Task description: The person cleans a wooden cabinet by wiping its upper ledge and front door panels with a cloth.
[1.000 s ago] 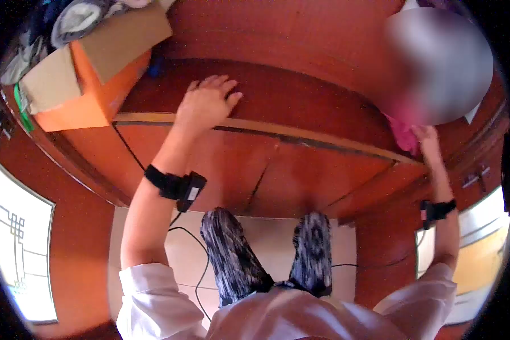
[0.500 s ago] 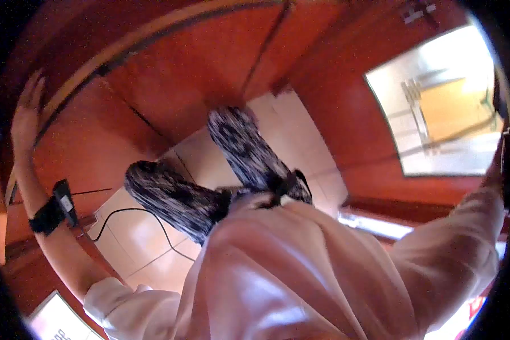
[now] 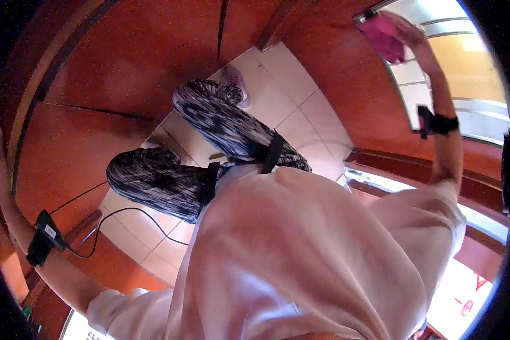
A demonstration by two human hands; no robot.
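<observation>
My right hand [image 3: 411,35] is raised at the upper right with a pink cloth [image 3: 383,39] in its grip. The cloth lies over the left edge of a bright window pane [image 3: 413,93] set in red-brown wood. At the far left, my left hand [image 3: 0,156] is dim, its fingers stretched out along the wooden surface beside a curved edge strip [image 3: 25,119]. Black straps with small devices sit on both wrists, the left device [image 3: 50,229] trailing a black cable [image 3: 136,209].
Red-brown wooden panels [image 3: 136,62] enclose the space in front and at the sides. Below are pale floor tiles [image 3: 300,113] and my legs in patterned trousers [image 3: 226,124]. The cable runs over the floor on the left. A white sign with red marks [image 3: 462,297] shows at lower right.
My right arm has swung up and forward, bringing the hand and pink cloth into view at the window. My left hand has shifted toward the left edge. The view has turned slightly.
</observation>
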